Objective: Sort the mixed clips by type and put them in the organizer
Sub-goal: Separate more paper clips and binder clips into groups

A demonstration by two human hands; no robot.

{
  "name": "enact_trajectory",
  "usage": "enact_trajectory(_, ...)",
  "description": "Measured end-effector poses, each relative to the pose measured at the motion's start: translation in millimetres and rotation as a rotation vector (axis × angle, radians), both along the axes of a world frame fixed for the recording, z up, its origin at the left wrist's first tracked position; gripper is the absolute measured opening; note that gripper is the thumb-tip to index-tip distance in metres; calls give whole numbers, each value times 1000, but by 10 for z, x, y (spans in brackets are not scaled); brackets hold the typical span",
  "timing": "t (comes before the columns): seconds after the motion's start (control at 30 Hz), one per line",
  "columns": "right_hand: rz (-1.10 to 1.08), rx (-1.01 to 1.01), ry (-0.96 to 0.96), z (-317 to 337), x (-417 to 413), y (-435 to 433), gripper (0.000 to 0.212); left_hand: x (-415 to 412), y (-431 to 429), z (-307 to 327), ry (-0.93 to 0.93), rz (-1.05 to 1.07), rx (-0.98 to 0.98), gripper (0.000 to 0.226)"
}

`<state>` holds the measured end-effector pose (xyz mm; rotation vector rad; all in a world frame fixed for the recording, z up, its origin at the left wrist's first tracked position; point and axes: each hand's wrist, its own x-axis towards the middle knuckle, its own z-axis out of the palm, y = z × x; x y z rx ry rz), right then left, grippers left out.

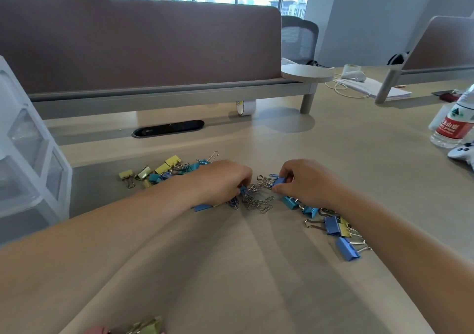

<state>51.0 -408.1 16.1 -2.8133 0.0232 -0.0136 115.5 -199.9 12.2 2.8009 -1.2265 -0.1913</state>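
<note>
Forearms [107, 244], blue clip [278, 181] in right grip [305, 183]

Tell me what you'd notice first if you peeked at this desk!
Two bare hands meet in the middle over a tangle of silver wire paper clips: the right hand pinches a small blue metal binder clip, and the left hand touches the tangle's left edge. Yellow and blue metal binder clips lie scattered left of the hands, and the clear plastic drawer organizer stands at the far left.
</note>
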Motion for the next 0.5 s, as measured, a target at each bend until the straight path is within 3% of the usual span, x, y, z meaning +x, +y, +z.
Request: enact_trajectory(0.5, -20, -3, -16, 24, -49, -34, 28, -18, 25, 155, 115, 109, -156, 17)
